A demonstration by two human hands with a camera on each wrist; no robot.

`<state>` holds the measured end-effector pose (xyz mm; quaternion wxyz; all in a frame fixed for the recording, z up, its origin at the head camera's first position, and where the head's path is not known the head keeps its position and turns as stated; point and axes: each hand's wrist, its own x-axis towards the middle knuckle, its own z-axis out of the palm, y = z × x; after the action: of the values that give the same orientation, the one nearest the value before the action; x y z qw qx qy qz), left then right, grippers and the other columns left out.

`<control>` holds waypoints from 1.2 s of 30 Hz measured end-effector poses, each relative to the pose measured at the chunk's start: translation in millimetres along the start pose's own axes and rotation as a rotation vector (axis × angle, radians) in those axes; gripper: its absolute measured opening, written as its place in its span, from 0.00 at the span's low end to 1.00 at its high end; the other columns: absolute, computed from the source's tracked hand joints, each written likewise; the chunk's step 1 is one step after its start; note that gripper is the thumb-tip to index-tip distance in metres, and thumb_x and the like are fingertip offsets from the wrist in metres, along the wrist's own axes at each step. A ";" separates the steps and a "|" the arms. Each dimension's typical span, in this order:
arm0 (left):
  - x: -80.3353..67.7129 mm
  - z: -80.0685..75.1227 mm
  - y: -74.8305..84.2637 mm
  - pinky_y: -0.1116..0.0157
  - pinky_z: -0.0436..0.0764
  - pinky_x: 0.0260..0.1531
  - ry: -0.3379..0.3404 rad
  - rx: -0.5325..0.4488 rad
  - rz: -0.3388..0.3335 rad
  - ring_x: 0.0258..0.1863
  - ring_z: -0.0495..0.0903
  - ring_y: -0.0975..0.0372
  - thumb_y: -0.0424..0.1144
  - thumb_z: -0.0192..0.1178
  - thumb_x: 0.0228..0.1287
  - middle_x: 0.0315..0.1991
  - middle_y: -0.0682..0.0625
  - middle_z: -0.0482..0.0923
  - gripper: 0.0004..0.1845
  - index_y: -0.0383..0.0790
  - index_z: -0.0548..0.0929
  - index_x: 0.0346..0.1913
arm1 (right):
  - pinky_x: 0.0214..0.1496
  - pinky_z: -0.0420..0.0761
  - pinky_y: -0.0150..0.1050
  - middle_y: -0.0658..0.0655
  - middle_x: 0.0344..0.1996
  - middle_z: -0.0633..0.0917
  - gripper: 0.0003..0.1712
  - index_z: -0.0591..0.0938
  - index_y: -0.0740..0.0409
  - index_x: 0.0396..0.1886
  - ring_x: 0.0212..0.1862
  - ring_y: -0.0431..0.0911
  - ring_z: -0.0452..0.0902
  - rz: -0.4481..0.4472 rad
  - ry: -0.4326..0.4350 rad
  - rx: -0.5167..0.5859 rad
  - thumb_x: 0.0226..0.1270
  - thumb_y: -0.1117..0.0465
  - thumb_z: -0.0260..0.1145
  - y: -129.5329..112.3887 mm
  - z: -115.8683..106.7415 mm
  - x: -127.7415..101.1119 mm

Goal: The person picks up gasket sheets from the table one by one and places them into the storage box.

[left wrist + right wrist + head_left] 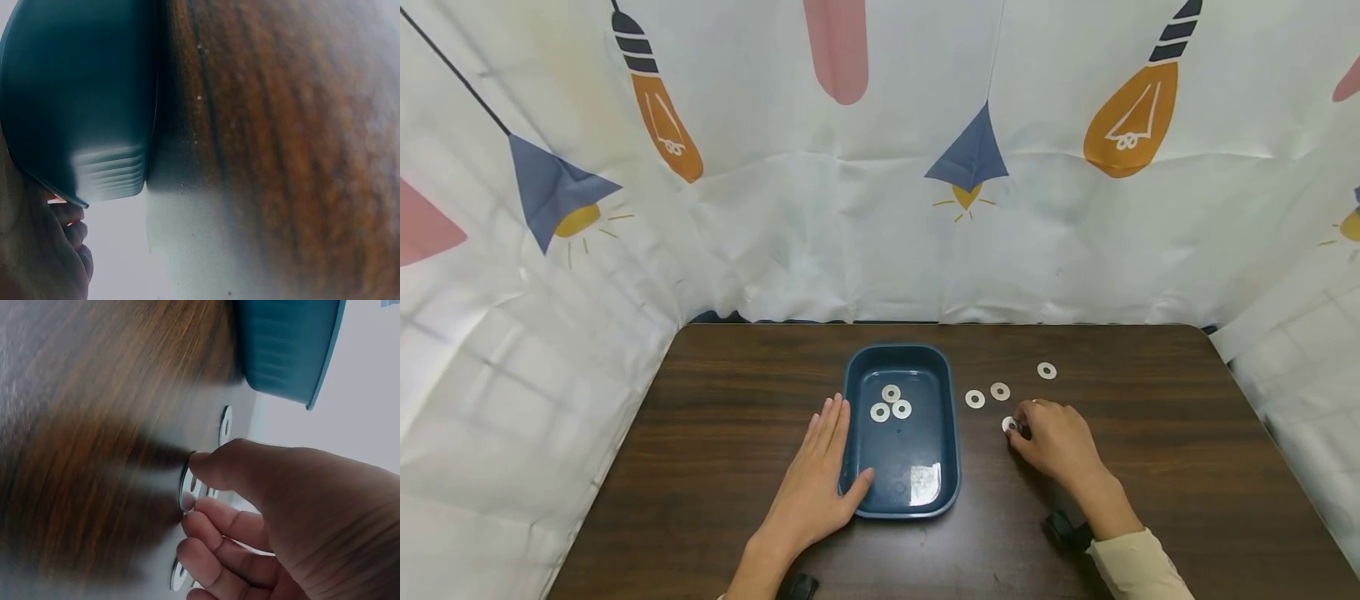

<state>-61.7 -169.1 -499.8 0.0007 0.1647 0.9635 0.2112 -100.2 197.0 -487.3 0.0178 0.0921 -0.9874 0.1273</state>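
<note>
— One washer [1010, 425] pinched in my right hand [1054, 442]: thumb and fingertips [199, 464] curled round its edge, washer tipped up on the table [1150, 467], per the right wrist cam.

— And the left hand?

— Left hand [817, 483] lies flat, fingers straight, pressed along the left wall of the blue tray [947, 450]; thumb hooks the tray's near corner. Not gripping anything, just resting against it.

— Where's that washer rel. to the tray?

— Right of it, near the tray's right wall but apart from it. Tray sits mid-table, long side running away from me.

— What's in the tray?

— Three washers [891, 403] bunched together in the far half, touching or nearly so. Near half shows only a glare patch.

— Others loose on the table?

— Yes. Two washers [987, 395] side by side just beyond my right fingers, btwn hand and table's far edge. One more washer [1047, 371] farther back and to the right, well apart from that pair.

— Surroundings?

— White curtain [820, 233] w/ printed bulbs and lamp shades hangs behind and on both sides. Cream sleeve [1138, 567] on my right forearm.
</note>
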 end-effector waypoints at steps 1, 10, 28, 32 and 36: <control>-0.2 -0.3 -0.2 0.69 0.32 0.86 0.002 0.001 0.001 0.89 0.41 0.57 0.59 0.63 0.72 0.89 0.47 0.42 0.53 0.43 0.46 0.87 | 0.38 0.86 0.50 0.55 0.31 0.89 0.11 0.88 0.59 0.35 0.32 0.48 0.84 -0.003 -0.003 -0.001 0.62 0.57 0.78 -0.2 -0.4 0.9; -1.1 -1.6 -1.1 0.71 0.29 0.85 -0.012 -0.004 -0.002 0.89 0.39 0.58 0.59 0.61 0.73 0.89 0.49 0.39 0.52 0.43 0.45 0.87 | 0.38 0.87 0.50 0.55 0.32 0.89 0.11 0.87 0.58 0.34 0.32 0.49 0.85 -0.028 -0.047 -0.024 0.61 0.55 0.75 1.6 -1.8 7.8; -1.1 -1.4 0.2 0.71 0.30 0.85 -0.011 0.006 0.003 0.89 0.40 0.58 0.60 0.61 0.73 0.89 0.52 0.36 0.52 0.42 0.45 0.87 | 0.34 0.81 0.48 0.52 0.24 0.79 0.13 0.81 0.56 0.31 0.28 0.49 0.75 -0.119 0.109 -0.095 0.51 0.57 0.75 4.1 9.4 0.8; -1.7 -1.1 0.2 0.73 0.27 0.84 -0.004 0.001 0.003 0.89 0.40 0.57 0.60 0.61 0.74 0.89 0.49 0.39 0.52 0.42 0.45 0.87 | 0.37 0.83 0.49 0.53 0.26 0.81 0.13 0.82 0.57 0.32 0.30 0.50 0.78 -0.112 0.124 -0.084 0.51 0.57 0.76 5.2 10.8 0.3; -1.4 -0.4 0.1 0.65 0.36 0.88 0.014 0.014 0.017 0.89 0.41 0.57 0.59 0.62 0.73 0.89 0.48 0.42 0.52 0.41 0.47 0.87 | 0.36 0.82 0.49 0.52 0.25 0.81 0.12 0.83 0.56 0.32 0.30 0.49 0.78 -0.107 0.132 -0.071 0.52 0.57 0.76 7.0 11.5 -0.7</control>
<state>-60.3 -169.6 -499.5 -0.0092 0.1716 0.9634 0.2057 -101.0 200.9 -500.1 0.0927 0.1357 -0.9816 0.0970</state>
